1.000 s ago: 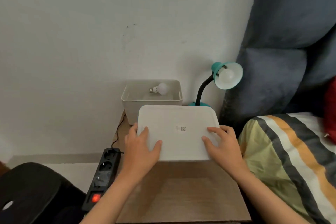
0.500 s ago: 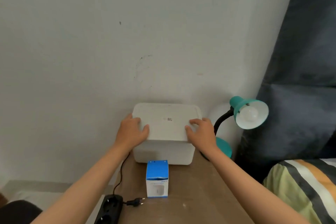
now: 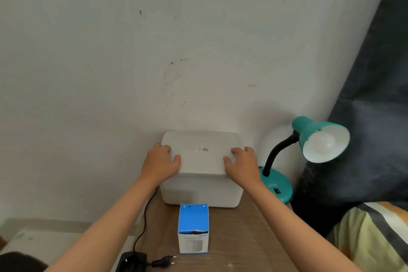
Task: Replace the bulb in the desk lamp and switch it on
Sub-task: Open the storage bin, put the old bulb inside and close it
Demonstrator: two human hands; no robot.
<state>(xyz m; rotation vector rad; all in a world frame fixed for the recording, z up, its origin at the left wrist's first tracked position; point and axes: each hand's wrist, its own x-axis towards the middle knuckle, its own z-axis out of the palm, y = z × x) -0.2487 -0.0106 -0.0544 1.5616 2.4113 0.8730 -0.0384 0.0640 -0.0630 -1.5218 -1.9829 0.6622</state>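
Note:
A teal desk lamp [image 3: 276, 185] stands at the table's back right, its shade [image 3: 318, 137] tilted toward me with a white bulb [image 3: 323, 142] inside, unlit. Against the wall sits a white storage box [image 3: 201, 190] with its white lid [image 3: 202, 154] on top. My left hand [image 3: 162, 162] presses on the lid's left end and my right hand [image 3: 241, 162] on its right end. A blue and white bulb carton [image 3: 193, 228] stands upright in front of the box. The lamp's black plug [image 3: 164, 261] lies loose on the table.
The wooden table [image 3: 242, 238] ends at the wall. A black power strip [image 3: 131, 263] sits at its front left corner with a black cable [image 3: 143, 223] running up behind the box. A striped cushion [image 3: 371, 236] and dark padding [image 3: 375, 117] are on the right.
The lid, held low over the table a second ago, has been carried back and set on the box, hiding the bulb inside. Both hands rest on it.

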